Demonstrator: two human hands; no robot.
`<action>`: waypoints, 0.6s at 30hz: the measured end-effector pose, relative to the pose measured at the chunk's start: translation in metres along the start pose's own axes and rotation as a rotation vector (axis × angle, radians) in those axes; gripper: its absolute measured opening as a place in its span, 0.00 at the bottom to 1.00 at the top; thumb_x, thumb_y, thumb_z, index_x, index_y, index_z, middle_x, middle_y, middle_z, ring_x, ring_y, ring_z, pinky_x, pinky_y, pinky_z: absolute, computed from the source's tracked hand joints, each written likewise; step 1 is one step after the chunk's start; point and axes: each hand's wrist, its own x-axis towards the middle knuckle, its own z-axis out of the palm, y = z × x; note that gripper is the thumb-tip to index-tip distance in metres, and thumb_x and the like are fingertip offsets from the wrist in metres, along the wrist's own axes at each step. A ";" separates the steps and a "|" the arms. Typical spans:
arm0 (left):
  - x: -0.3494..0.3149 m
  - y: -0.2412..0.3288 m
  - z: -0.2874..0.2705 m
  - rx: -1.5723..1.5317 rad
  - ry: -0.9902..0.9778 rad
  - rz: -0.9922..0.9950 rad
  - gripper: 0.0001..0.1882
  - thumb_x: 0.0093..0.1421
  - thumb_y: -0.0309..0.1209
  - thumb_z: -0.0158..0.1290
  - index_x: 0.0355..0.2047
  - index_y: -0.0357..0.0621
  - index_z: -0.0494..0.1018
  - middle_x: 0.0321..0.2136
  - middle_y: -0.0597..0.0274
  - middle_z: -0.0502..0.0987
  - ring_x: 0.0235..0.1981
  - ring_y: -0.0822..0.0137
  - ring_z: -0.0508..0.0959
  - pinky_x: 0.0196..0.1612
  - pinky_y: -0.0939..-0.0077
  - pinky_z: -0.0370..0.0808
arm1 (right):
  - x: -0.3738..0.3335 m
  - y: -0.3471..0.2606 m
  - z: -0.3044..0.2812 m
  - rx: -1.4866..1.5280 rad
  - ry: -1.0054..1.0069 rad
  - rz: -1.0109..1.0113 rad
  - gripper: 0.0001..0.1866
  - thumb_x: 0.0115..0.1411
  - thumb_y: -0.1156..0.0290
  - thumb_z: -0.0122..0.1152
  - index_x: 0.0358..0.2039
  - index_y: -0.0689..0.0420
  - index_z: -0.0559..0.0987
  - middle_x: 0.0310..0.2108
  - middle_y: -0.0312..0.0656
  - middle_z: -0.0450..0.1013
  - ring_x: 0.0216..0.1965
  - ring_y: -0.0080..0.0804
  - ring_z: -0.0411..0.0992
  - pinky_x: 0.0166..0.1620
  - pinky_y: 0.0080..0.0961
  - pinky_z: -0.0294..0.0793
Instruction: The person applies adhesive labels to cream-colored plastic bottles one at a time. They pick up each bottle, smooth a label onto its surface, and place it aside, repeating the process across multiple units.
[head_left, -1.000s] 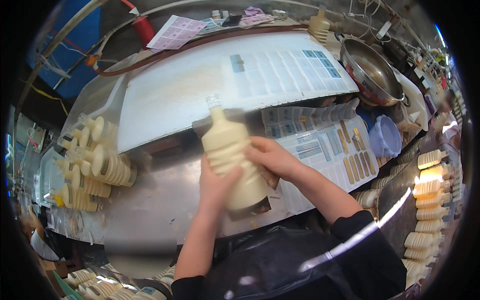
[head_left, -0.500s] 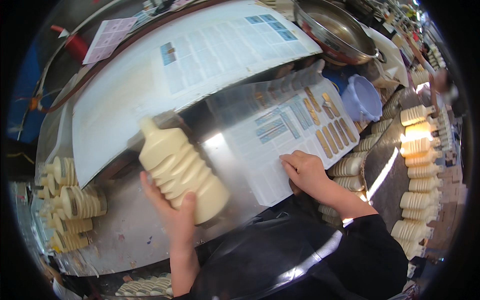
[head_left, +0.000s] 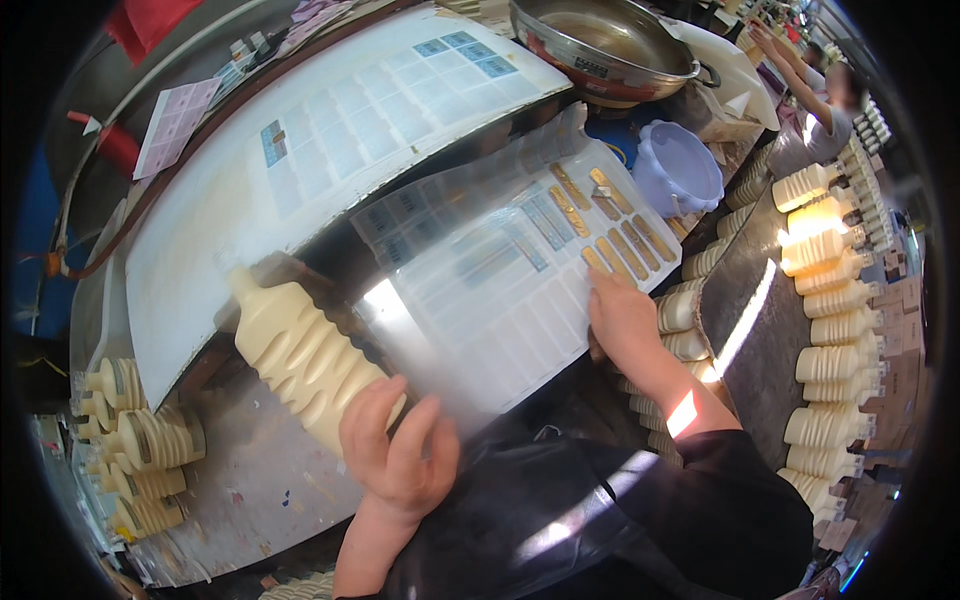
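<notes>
A cream plastic bottle (head_left: 305, 365) with wavy ridges lies tilted on the metal table, its neck pointing to the far left at a dark support. At its base is my left hand (head_left: 400, 450), fingers apart and curved, overlapping the bottle's lower end without wrapping around it. A translucent label sheet (head_left: 500, 345) slants across the middle, carrying gold and blue label strips. My right hand (head_left: 625, 320) is at the sheet's right edge, fingers together, fingertips beside the gold strips (head_left: 620, 250). Whatever lies under those fingertips is hidden.
Behind the sheet stands a large white board (head_left: 340, 130) with blue labels. A metal pan (head_left: 610, 50) and a lilac bucket (head_left: 680, 170) are at the back right. Bottles (head_left: 150, 440) stack at the left; more bottles (head_left: 830, 370) line the right. Another person (head_left: 815, 130) is at the far right.
My left hand has slid from the bottle's side to its base and loosened. My right hand has moved from the sheet's plain part up to the gold strips. The view has shifted.
</notes>
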 end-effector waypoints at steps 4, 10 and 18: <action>0.001 0.001 0.016 -0.128 -0.079 -0.017 0.13 0.52 0.24 0.63 0.40 0.39 0.79 0.45 0.48 0.79 0.43 0.48 0.78 0.48 0.58 0.75 | -0.028 0.017 0.003 -0.141 -0.087 0.116 0.18 0.62 0.72 0.55 0.52 0.58 0.79 0.33 0.49 0.76 0.31 0.50 0.78 0.35 0.43 0.79; 0.008 0.012 0.062 -0.410 -0.183 -0.080 0.12 0.53 0.20 0.61 0.39 0.39 0.80 0.40 0.54 0.81 0.37 0.55 0.79 0.43 0.65 0.76 | -0.051 0.003 -0.016 0.066 -0.080 -0.154 0.26 0.56 0.76 0.61 0.57 0.57 0.76 0.36 0.46 0.74 0.29 0.47 0.77 0.31 0.40 0.78; -0.011 0.022 0.111 -0.794 -0.616 -0.655 0.11 0.63 0.27 0.58 0.44 0.37 0.81 0.36 0.61 0.82 0.32 0.70 0.78 0.36 0.79 0.74 | -0.054 0.023 -0.011 0.156 0.104 -0.364 0.16 0.55 0.76 0.65 0.45 0.53 0.81 0.37 0.40 0.72 0.27 0.41 0.77 0.28 0.35 0.77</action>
